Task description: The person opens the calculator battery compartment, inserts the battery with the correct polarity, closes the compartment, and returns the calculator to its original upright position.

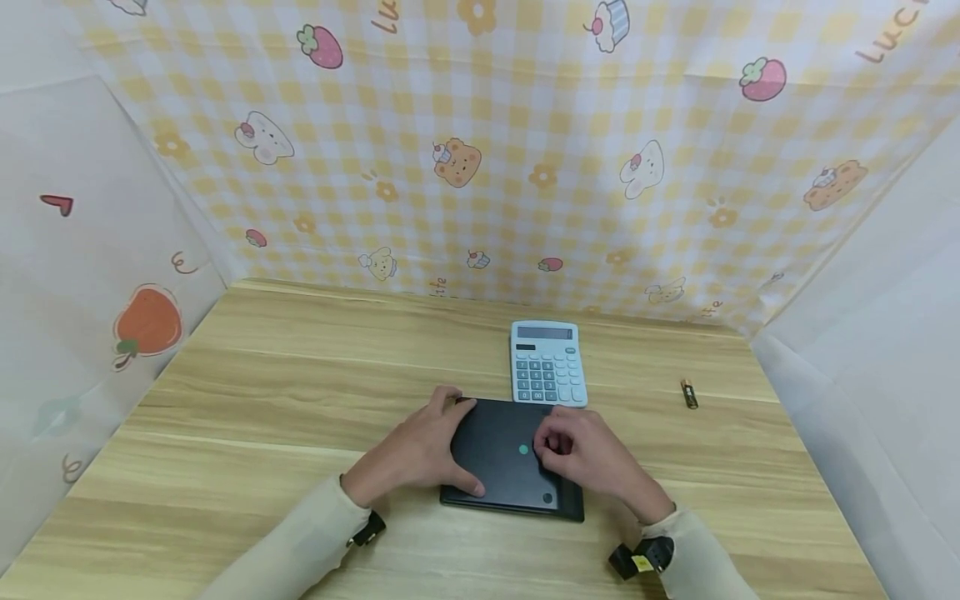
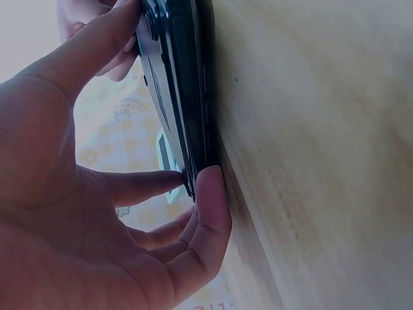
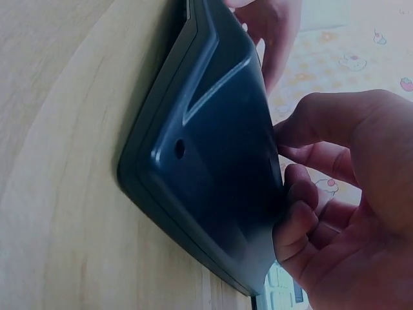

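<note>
A black, flat, wedge-shaped device (image 1: 498, 458) lies on the table with a green dot and a dark round foot on its upper side. It looks like a desk calculator turned face down. My left hand (image 1: 427, 446) grips its left side, thumb near the front edge and fingers at the far edge. Over the right part of the device is my right hand (image 1: 581, 446), its fingers curled and their tips touching the upper surface (image 3: 232, 168) beside the green dot. Whether those fingertips pinch anything small is hidden.
Just behind the device lies a light blue calculator (image 1: 547, 364), face up. A small battery (image 1: 689, 393) rests on the wooden table (image 1: 322, 358) to the right. A yellow checked cloth (image 1: 510, 125) hangs at the table's back edge, with white cloth on both sides.
</note>
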### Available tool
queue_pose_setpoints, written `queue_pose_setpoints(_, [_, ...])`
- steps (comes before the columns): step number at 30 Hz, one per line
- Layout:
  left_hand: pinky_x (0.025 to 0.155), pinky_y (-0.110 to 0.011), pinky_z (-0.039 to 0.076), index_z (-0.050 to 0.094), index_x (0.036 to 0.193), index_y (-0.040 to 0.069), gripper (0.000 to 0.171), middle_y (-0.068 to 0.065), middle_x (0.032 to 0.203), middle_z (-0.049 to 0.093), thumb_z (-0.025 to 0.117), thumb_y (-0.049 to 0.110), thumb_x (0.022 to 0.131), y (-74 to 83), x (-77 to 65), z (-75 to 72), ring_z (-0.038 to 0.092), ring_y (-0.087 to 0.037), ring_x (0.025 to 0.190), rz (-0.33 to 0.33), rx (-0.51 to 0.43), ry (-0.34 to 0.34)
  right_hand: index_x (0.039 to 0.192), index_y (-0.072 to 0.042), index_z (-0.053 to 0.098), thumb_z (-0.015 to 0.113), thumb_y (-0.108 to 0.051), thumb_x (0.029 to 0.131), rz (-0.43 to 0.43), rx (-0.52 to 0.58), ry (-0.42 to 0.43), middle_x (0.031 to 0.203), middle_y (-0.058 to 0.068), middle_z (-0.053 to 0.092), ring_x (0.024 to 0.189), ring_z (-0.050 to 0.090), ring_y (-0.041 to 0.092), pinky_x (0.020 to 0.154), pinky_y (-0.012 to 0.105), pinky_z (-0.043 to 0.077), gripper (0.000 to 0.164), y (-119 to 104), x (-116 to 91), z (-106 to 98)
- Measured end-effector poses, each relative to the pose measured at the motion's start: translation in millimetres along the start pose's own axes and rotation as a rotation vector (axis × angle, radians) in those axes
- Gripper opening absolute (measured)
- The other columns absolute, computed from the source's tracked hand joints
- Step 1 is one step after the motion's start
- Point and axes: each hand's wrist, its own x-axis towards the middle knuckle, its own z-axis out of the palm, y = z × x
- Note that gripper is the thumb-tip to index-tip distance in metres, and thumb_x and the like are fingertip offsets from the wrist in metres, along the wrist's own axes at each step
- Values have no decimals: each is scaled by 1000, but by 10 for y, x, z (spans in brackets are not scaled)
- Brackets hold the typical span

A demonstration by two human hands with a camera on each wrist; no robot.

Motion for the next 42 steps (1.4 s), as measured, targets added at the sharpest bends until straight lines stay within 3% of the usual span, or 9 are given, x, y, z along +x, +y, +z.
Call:
queue_pose_setpoints(8, [105,-53,53,47,167,6,123,-16,168,33,105,51,69,-8,-2,9,59,-38,131,-3,-5,-2,89,-16,76,81,-4,89,4,11,-11,81,-11,58,72,55,5,62,26,49,13,40,4,2])
queue_pose_setpoints(12, [105,-52,53,46,167,7,124,-16,168,34,106,52,68,-7,5,4,59,-38,131,-9,-6,-2,90,-18,75,81,-2,88,16,23,-20,82,-12,59,73,56,5,63,26,50,17,51,0,-15])
queue_pose_setpoints(20, [105,-52,53,46,167,6,124,-16,168,34,105,52,68,-7,9,-3,58,-38,131,-1,-6,-7,96,-19,77,79,0,88,-51,33,-24,82,-12,58,70,55,3,60,25,49,21,75,3,-21])
queue_pose_setpoints(31, [108,-53,51,47,167,6,122,-17,169,33,106,49,69,4,-6,-9,57,-38,134,-7,-17,-6,90,-24,72,79,-10,90,-62,-91,-46,81,-15,52,71,49,2,61,25,43,16,32,52,17])
queue_pose_setpoints(42, [108,-54,51,46,167,6,122,-17,169,33,106,49,69,9,-12,-9,56,-40,134,-10,-27,-4,85,-25,68,79,-10,87,-86,-136,-12,79,-15,47,68,46,1,59,24,40,19,7,66,57])
